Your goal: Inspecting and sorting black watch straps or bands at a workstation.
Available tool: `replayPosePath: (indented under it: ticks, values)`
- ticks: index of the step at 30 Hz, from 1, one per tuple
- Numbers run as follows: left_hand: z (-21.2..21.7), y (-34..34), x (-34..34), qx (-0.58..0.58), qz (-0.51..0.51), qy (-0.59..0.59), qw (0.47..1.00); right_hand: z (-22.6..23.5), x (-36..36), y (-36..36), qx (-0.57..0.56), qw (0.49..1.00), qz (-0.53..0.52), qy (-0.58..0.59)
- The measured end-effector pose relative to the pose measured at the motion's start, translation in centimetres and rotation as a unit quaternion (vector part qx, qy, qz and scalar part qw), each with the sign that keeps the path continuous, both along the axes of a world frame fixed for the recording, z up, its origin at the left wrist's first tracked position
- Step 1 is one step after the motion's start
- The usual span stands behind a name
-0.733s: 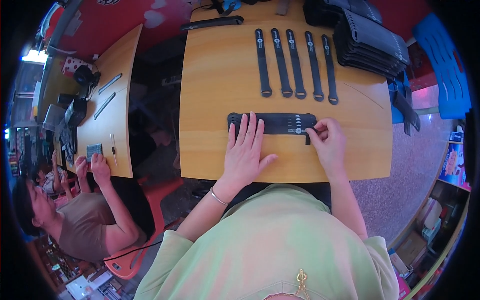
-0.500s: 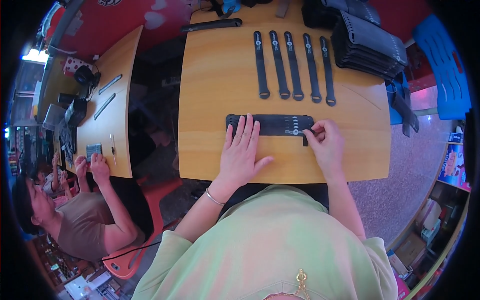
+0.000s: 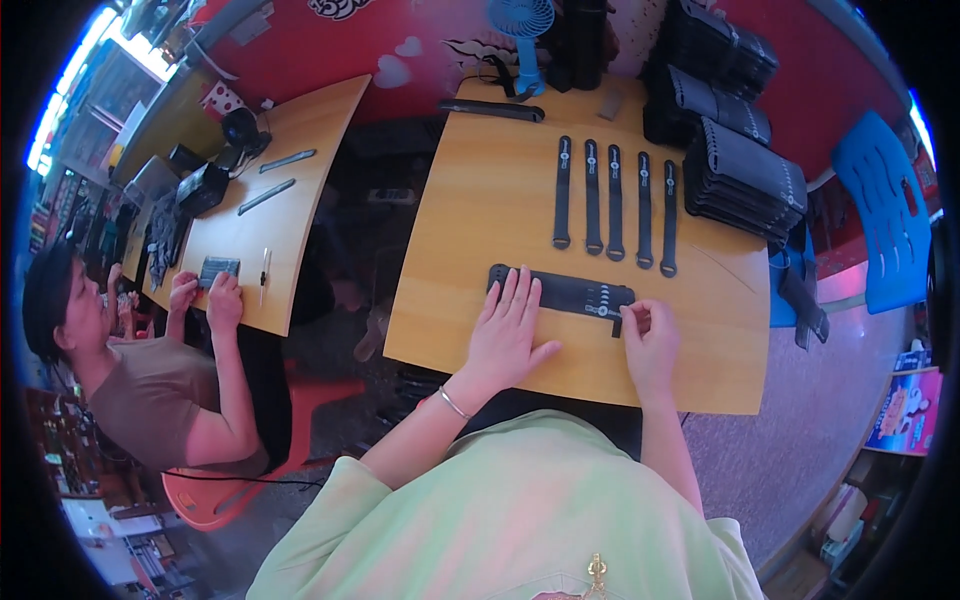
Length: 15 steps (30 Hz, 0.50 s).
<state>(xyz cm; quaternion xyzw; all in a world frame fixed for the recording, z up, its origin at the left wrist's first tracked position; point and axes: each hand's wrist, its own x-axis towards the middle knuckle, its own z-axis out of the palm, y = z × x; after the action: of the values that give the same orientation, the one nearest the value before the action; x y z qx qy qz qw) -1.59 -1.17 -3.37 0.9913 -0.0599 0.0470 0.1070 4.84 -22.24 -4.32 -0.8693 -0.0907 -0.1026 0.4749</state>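
While the left hand [image 3: 508,335] presses flat, fingers apart, the right hand [image 3: 648,345] grip pinches the black strap [image 3: 570,294].

The pale yellow wooden table [image 3: 480,210] had a smooth, faintly glossy top. The flat black matt fabric band [image 3: 575,293] looked soft and dull, as did five narrow black cloth straps [image 3: 614,202] beyond it.

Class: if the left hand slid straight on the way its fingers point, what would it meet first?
The left hand already has its fingertips on the wide black strap. Beyond that, probably the row of five narrow straps, after a bare stretch of table.
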Motion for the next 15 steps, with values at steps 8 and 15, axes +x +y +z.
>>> replayPosePath:
  ticks: [8,15]
  values:
    - [0.5,-3.4,0.3,0.006,-0.056,0.002,0.998,0.5,-0.6,-0.2,0.015,0.998,0.02,0.054]
    - [-0.9,-3.0,0.3,0.025,-0.086,0.001,0.996,0.5,-0.9,-0.3,0.014,1.0,0.014,-0.024]
